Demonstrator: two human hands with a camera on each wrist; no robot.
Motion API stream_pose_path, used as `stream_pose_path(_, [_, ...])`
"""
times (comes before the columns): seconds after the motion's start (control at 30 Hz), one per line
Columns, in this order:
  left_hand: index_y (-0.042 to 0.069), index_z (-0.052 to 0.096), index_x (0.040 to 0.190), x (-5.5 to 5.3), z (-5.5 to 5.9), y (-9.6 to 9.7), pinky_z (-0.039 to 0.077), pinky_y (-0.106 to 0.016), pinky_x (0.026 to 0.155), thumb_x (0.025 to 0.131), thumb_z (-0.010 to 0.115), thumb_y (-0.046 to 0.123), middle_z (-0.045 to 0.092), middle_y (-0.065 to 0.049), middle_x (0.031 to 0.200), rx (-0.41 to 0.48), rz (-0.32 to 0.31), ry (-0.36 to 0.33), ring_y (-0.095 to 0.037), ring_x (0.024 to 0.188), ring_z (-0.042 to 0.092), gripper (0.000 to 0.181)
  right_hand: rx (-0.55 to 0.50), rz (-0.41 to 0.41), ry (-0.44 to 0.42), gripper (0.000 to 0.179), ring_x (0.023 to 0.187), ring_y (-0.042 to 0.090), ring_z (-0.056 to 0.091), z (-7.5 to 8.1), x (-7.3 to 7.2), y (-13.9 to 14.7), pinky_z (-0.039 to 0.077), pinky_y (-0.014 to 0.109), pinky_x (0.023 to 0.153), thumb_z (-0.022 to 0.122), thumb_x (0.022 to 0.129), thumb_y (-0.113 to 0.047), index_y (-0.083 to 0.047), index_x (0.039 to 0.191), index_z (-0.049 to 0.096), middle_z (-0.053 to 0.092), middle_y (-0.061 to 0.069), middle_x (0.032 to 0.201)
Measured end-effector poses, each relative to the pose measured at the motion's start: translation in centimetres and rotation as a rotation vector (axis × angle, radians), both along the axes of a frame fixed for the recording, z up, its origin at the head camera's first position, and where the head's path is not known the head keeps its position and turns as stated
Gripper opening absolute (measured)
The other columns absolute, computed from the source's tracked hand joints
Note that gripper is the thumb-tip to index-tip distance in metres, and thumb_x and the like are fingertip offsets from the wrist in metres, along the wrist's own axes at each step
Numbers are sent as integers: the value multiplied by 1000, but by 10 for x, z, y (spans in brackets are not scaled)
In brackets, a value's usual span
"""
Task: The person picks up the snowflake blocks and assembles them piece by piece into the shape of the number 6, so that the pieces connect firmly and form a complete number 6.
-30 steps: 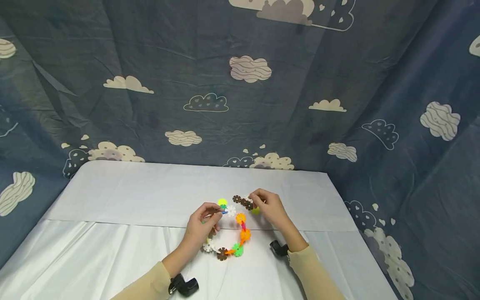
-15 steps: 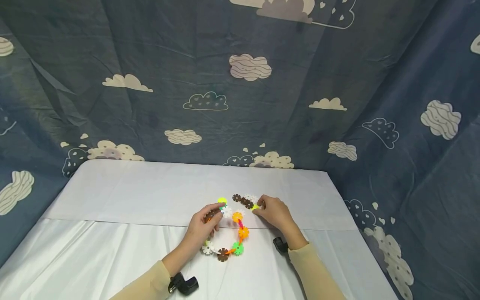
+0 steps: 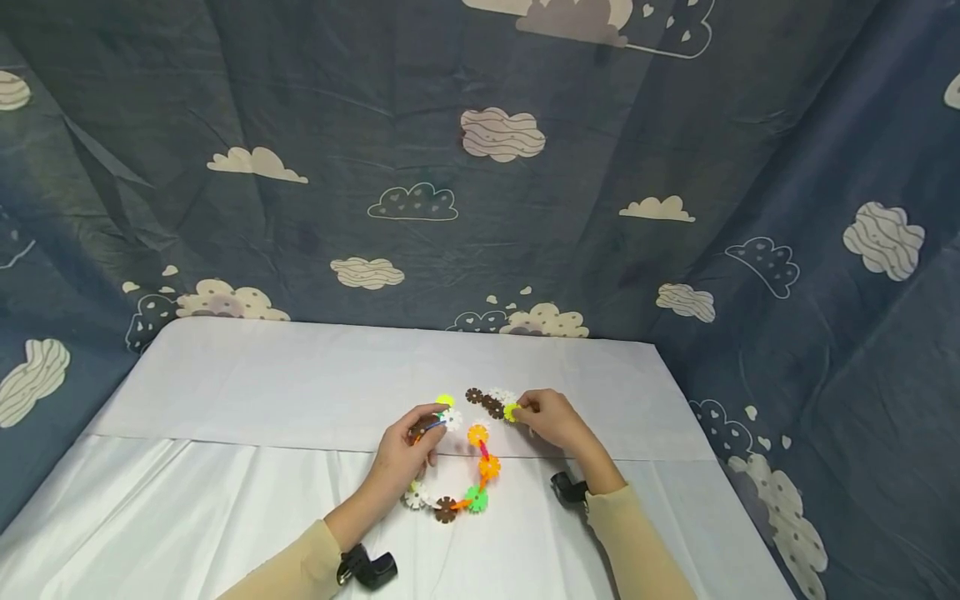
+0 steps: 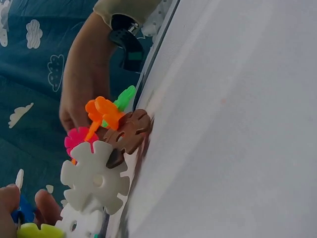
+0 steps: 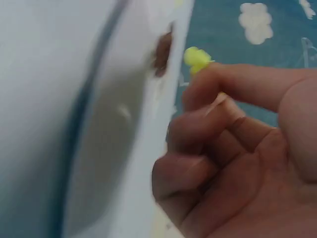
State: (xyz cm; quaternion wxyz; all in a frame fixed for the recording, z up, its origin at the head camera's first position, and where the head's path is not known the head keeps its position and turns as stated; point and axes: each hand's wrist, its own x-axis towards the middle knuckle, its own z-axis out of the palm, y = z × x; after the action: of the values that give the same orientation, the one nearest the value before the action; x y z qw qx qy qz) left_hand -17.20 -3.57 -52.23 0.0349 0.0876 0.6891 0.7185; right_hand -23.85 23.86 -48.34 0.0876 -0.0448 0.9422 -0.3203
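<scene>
Flower-disc chain (image 3: pixel 489 467): left hand (image 3: pixel 408 440) pinches blue disc (image 4: pixel 23 212), probably steadying chain; right hand (image 3: pixel 555 419) pinches yellow disc (image 5: pixel 197 58) by edge.

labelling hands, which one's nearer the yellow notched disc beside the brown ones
Right: the right hand pinches the yellow notched disc; the left hand is off to its left, holding a blue piece.

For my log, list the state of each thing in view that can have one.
Left grip: pinching
Blue piece: held by left grip
Right grip: pinching
Yellow piece: held by right grip
Flower chain: linked, curved; closure unclear
Far brown pieces: lying unheld
Far white pieces: lying unheld
White tablecloth: spread, creased
Backdrop: hanging, wrinkled
Wrist cameras: strapped on
</scene>
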Motion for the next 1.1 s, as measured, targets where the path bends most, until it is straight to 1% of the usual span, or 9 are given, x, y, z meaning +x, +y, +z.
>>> stream_pose_path(0.1, [13, 61, 146, -1, 0, 0, 47, -23, 44, 106, 67, 18, 68, -22, 107, 17, -6, 16, -14, 53, 55, 40, -89, 35, -22, 12, 70, 16, 54, 10, 3, -6, 43, 28, 65, 71, 100, -18, -7, 98, 75, 66, 4, 78])
stream_pose_path(0.2, [12, 57, 151, -2, 0, -1, 47, -22, 45, 108, 62, 15, 67, -24, 108, 19, -5, 30, -11, 54, 55, 43, -163, 64, -27, 11, 74, 17, 56, 20, 10, -15, 45, 29, 68, 71, 101, -18, -7, 99, 75, 70, 6, 82])
stream_pose_path(0.3, [14, 56, 152, -2, 0, -1, 45, -20, 46, 109, 61, 15, 65, -27, 104, 24, 2, 26, -9, 54, 53, 43, -217, 99, 7, 10, 73, 17, 57, 25, 19, -26, 47, 28, 68, 71, 101, -16, -7, 97, 74, 71, 7, 82])
stream_pose_path(0.4, [17, 58, 150, -1, 1, -1, 43, -19, 46, 110, 60, 17, 63, -27, 102, 37, 9, 6, -9, 53, 51, 41, -245, 135, 58, 8, 71, 15, 58, 29, 28, -37, 48, 26, 67, 71, 99, -13, -8, 94, 74, 70, 3, 78])
stream_pose_path(0.5, [19, 59, 149, -1, 2, -1, 42, -19, 46, 110, 60, 19, 62, -22, 100, 43, 17, -5, -9, 53, 50, 39, -220, 181, 136, 7, 69, 11, 57, 30, 36, -48, 47, 22, 65, 72, 98, -11, -10, 91, 73, 67, -1, 76])
stream_pose_path(0.7, [20, 60, 149, 0, 2, -1, 41, -20, 46, 110, 59, 19, 62, -12, 94, 32, 26, -3, -9, 53, 50, 38, -108, 265, 302, 9, 64, 4, 51, 28, 46, -63, 46, 19, 59, 74, 94, -5, -12, 88, 72, 65, -5, 74])
stream_pose_path(0.83, [18, 60, 148, -1, 1, -1, 41, -19, 45, 110, 60, 16, 61, -10, 92, 25, 23, 7, -8, 52, 49, 39, -44, 287, 390, 10, 62, 2, 47, 25, 49, -69, 43, 18, 57, 76, 93, -4, -12, 87, 72, 63, -6, 71])
stream_pose_path(0.97, [16, 60, 148, -2, 0, -1, 40, -19, 45, 110, 60, 16, 61, -11, 92, 15, 7, 17, -7, 51, 48, 39, -1, 290, 445, 9, 62, 1, 48, 24, 50, -72, 44, 18, 58, 78, 93, -6, -12, 87, 73, 66, -6, 72])
stream_pose_path(1.1, [17, 60, 148, -1, 0, -1, 39, -18, 45, 110, 60, 16, 61, -10, 92, 6, 0, 19, -7, 51, 48, 38, 24, 319, 507, 10, 62, 0, 48, 23, 51, -73, 44, 17, 58, 80, 92, -7, -13, 87, 73, 68, -5, 74])
